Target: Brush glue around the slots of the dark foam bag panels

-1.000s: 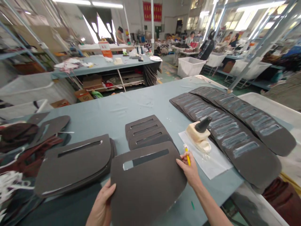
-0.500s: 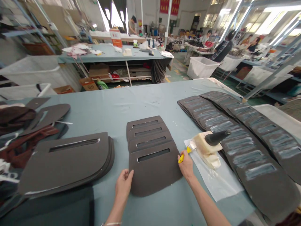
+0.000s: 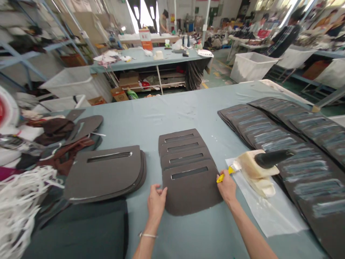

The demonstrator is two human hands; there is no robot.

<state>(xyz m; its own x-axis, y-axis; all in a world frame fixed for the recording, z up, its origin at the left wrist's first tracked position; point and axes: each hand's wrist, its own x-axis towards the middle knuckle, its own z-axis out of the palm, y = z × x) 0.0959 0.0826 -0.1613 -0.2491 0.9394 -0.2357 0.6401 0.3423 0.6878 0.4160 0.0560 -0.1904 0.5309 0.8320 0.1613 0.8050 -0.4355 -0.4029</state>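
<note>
Several dark grey slotted panels (image 3: pixel 192 192) lie overlapped in a column at the centre, each with one long slot. My left hand (image 3: pixel 156 201) is at their lower left edge, thumb and fingers apart, with nothing in it. My right hand (image 3: pixel 226 185) is closed round a yellow-handled brush (image 3: pixel 225 174) at the panels' right edge. The brush's pale bristles point toward a cream glue container (image 3: pixel 249 163) with a black cone (image 3: pixel 272 158) on it. Beneath the container is a white plastic sheet (image 3: pixel 272 216).
More panels (image 3: pixel 291 154) with whitish smears round their slots lie in overlapped rows at the right. A panel stack (image 3: pixel 107 180) lies left, near white strips (image 3: pixel 18 205) and dark cloth. Behind are another table (image 3: pixel 121 66), white bins (image 3: pixel 250 66) and people.
The view has turned left, so the table's contents appear farther right. My left hand's fingers have spread and come off the panel edge. My right hand still holds the brush.
</note>
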